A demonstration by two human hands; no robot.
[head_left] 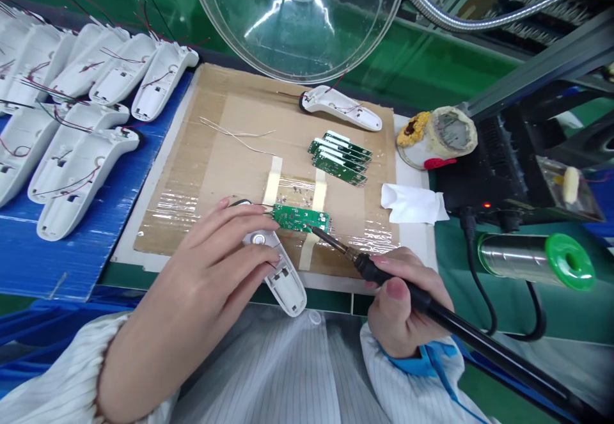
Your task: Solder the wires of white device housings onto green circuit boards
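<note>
My right hand (410, 299) is closed around the black handle of a soldering iron (432, 309). The iron's tip meets the lower edge of a green circuit board (302, 218), or sits just above it. My left hand (215, 270) lies curled over a white plastic housing (283, 277) tilted at the mat's front edge. Its fingertips rest by the board's left end, where a thin wire shows. The palm hides the housing's upper part, and what the fingertips pinch there is not visible. Under the board, cream tape strips (273, 181) cross the cardboard mat (240, 107).
Several green boards (340, 158) lie overlapped behind, near another wired housing (343, 107). More wired housings (84, 181) crowd the blue surface at left. A clear round hood (297, 21) overhangs the back. At right are a crusted cup (451, 133), white paper (413, 204) and a solder spool (532, 261).
</note>
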